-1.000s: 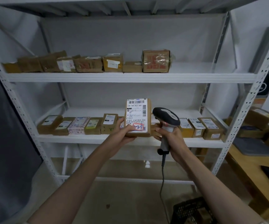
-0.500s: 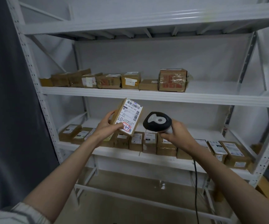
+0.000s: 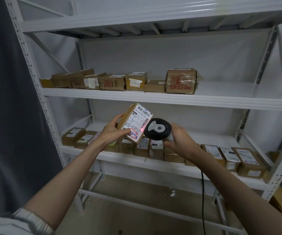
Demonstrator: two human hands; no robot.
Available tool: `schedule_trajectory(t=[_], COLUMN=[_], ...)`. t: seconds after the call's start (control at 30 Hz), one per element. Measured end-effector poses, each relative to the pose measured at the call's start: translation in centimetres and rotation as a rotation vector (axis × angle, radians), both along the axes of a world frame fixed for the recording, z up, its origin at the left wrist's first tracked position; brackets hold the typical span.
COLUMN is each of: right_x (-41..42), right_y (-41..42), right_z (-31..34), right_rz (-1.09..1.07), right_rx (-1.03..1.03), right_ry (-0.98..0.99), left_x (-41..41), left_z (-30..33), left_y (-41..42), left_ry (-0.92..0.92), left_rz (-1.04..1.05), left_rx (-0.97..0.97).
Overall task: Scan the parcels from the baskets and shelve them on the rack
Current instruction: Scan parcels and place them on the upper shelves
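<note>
a person faces a white metal rack (image 3: 162,100) lined with brown parcels. the left hand (image 3: 110,133) grips a small flat brown cardboard parcel with a white barcode label (image 3: 134,122), fingers curled round its lower edge, long axis tilted up to the right. just to its right, the right hand (image 3: 181,140) clasps a black and grey handheld scanner (image 3: 157,131), its red beam touching the label.
</note>
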State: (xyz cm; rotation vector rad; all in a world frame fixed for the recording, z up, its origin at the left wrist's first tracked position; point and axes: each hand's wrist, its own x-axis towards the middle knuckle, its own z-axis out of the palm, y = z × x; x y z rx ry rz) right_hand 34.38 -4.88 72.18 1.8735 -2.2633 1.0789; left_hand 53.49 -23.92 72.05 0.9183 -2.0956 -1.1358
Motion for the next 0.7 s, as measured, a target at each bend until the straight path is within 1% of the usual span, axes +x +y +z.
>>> schedule_trajectory(t=[0.23,0.33,0.37,0.47,0.57,0.63,0.67,0.7], right_x=[-1.0,-0.9,-0.8,-0.3,0.4,0.7,0.7,0.4], right_y=[0.2,0.3,0.2,-0.2,-1.0,-1.5,-1.6,-1.8], right_z=[0.3,0.9,1.2,1.9,2.8,4.8,6.2,7.7], right_rz=[-0.009,0.004,0.015,0.063,0.063,0.104,0.129,0.141], right_rx=[0.001,-0.034,-0.036,-0.023,-0.043,-0.141,-0.199,-0.248], right_ry=[-0.061,-0.150,-0.226,-0.602,-0.919,-1.129,-1.189,-1.206], left_x=[-1.5,-2.1,-2.3,-2.5,-2.9,-3.4,-3.6,-3.9], left_z=[-0.1,-0.2,-0.2,-0.4,-0.2,0.2,0.5,0.8], left_y=[0.0,0.1,0.1,-0.3,-0.6,-0.8,-0.9,-0.9], left_ry=[-0.015,0.002,0.010,0.044,0.109,0.142,0.159,0.181], left_rz=[0.003,0.001,0.003,0.014,0.022,0.021,0.017,0.011], left_rx=[-0.009,0.003,0.013,0.050,0.101,0.126,0.136,0.147])
